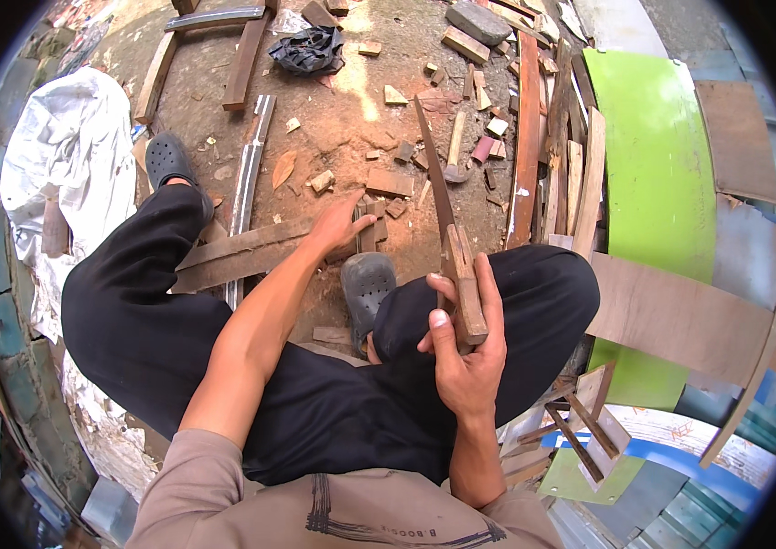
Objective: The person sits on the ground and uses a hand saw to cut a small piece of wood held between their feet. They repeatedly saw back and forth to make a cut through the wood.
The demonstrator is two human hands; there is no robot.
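In my right hand is a handsaw, gripped by its worn wooden handle. The narrow brown blade points up and away from me, tapering to a tip above the littered ground. My left hand reaches down between my feet, thumb and forefinger spread apart. It is at the end of a brown wooden plank, beside a short upright-looking wood piece. The other left fingers are partly hidden, so firm contact is unclear. A small wood block lies just beyond that hand.
A hammer lies among scattered offcuts. Long timber strips and a green panel lie on the right. A metal-faced strip, a black plastic bag and white cloth are toward the left.
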